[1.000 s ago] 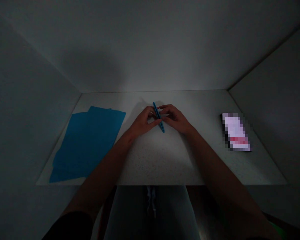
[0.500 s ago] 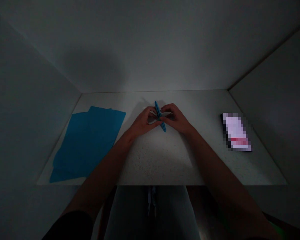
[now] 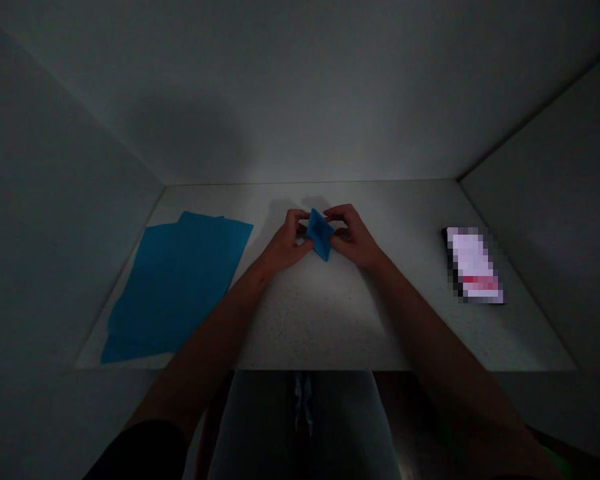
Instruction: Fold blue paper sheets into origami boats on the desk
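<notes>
A small folded blue paper (image 3: 321, 235) is held over the middle of the white table, spread into a diamond shape with a hollow facing up. My left hand (image 3: 291, 241) grips its left side between thumb and fingers. On the right side, the thumb and fingers of my right hand (image 3: 351, 235) pinch it as well. Several blue sheets (image 3: 180, 287) lie overlapping on the left of the table, partly behind my left forearm.
A phone (image 3: 475, 263) with a lit, pixelated screen lies on the right of the table (image 3: 320, 333). Walls (image 3: 310, 93) enclose the table at the back and both sides. The front edge runs above my lap.
The folded blue paper was a narrow, nearly flat strip seen edge-on; now it is spread open into a diamond. My hands have moved slightly apart, still holding it.
</notes>
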A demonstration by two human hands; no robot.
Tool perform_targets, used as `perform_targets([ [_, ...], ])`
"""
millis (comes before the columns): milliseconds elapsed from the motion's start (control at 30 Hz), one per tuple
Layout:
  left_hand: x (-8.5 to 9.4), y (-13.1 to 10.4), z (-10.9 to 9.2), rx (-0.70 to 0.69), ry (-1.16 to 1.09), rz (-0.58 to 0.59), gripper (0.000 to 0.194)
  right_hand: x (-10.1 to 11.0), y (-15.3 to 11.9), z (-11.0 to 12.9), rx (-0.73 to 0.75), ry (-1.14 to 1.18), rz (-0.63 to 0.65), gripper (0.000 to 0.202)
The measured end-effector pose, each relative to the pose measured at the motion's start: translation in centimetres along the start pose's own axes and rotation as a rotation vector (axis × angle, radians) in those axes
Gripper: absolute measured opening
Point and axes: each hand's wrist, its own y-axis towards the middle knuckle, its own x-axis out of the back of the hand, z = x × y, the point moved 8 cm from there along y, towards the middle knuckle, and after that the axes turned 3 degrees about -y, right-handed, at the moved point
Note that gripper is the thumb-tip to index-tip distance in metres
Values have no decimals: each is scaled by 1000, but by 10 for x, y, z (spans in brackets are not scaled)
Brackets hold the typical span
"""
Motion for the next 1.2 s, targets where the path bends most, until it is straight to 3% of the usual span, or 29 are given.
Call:
perform_targets([
  [100, 4, 2, -3, 3, 5, -32, 51, 6, 1, 1, 20, -32, -53, 48],
  [233, 16, 5, -15, -77, 43, -123, 33, 14, 5, -5, 28, -67, -127, 28],
  [433, 25, 9, -8, -76, -28, -170, 20, 6, 9, -23, -89, 175, -84, 23],
  [700, 9, 7, 3, 117, -274, -36, 49, 11, 9, -30, -153, 200, -143, 24],
  [967, 13, 6, 8, 157, -276, -141, 66, 7, 8, -15, -83, 188, -66, 20],
  [1100, 18, 8, 8, 162, -217, -168, 47, 4, 6, -15, -110, 174, -70, 47],
  [1200, 19, 9, 8, 151, -177, -174, 33, -5, 4, -16, -147, 103, 31, 47],
])
